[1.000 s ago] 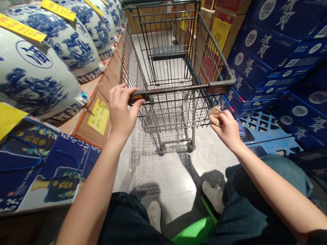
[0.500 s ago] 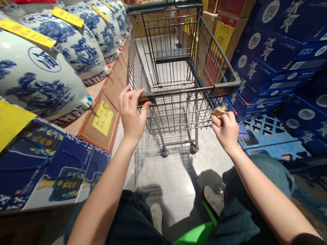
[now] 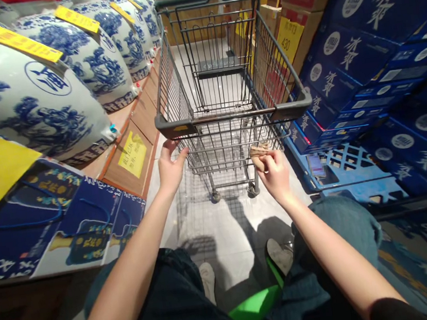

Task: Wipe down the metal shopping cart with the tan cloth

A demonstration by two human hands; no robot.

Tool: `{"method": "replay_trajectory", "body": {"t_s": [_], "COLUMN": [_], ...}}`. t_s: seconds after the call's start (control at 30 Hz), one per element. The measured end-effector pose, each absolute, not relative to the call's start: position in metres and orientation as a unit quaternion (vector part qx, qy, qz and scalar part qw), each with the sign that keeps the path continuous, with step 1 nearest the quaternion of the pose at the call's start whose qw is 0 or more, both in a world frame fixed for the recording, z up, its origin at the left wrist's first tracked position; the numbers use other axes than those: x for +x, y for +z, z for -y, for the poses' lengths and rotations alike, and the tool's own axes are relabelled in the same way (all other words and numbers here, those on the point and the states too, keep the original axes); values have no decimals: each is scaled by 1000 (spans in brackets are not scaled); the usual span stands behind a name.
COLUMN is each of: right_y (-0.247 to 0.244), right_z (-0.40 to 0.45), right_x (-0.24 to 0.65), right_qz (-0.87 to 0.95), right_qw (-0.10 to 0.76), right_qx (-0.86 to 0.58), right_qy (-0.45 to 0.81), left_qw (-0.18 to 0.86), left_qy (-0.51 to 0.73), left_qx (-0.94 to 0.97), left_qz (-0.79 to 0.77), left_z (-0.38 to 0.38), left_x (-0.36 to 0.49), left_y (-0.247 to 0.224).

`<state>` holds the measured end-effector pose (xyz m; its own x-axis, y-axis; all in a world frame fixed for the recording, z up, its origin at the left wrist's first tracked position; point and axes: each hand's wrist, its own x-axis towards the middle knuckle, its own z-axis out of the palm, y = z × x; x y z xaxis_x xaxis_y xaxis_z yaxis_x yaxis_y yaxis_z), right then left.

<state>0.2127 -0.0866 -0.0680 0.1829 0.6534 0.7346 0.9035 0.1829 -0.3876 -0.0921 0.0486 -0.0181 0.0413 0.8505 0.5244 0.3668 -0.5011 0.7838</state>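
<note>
Holding: my right hand (image 3: 274, 178) pinches a crumpled tan scrap (image 3: 260, 157) between thumb and fingers, just beside the end of the wire shopping cart (image 3: 219, 146); paper or cloth, I cannot tell
Left hand: my left hand (image 3: 172, 171) is open, fingers spread, just below the cart's handle (image 3: 231, 116) and not gripping it
Cart: standing ahead of me on the tile floor (image 3: 221, 226)
Left side: blue-and-white porcelain jars (image 3: 22, 95) with yellow tags (image 3: 18, 44), lying along a wooden shelf (image 3: 146, 121)
Right side: stacked blue cartons (image 3: 356, 54) above a blue plastic pallet (image 3: 354, 163)
</note>
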Motion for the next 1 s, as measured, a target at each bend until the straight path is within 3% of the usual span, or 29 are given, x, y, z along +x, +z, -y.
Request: {"method": "replay_trajectory", "body": {"t_s": [0.17, 0.37, 0.5, 0.6, 0.77, 1.0], "right_y": [-64, -55, -62, -60, -56, -59], "right_z": [86, 81, 78, 77, 75, 79], "right_x": [208, 227, 220, 225, 242, 243], "right_qz": [643, 628, 656, 664, 621, 647], "right_qw": [448, 522, 472, 452, 510, 465], "right_qx": [-610, -538, -557, -574, -569, -579], "right_qy": [-119, -211, -193, -161, -179, -171], "left_qw": [269, 367, 389, 383, 325, 308], "left_qy": [543, 512, 483, 470, 470, 457], "left_qx": [673, 669, 678, 679, 702, 709], "left_qz": [-425, -394, -394, -414, -425, -439], "left_z": [-51, -49, -49, -51, -55, -56], "left_x": [-90, -92, -94, -92, -88, -87], "left_y": [-21, -22, -23, -26, -29, -24]}}
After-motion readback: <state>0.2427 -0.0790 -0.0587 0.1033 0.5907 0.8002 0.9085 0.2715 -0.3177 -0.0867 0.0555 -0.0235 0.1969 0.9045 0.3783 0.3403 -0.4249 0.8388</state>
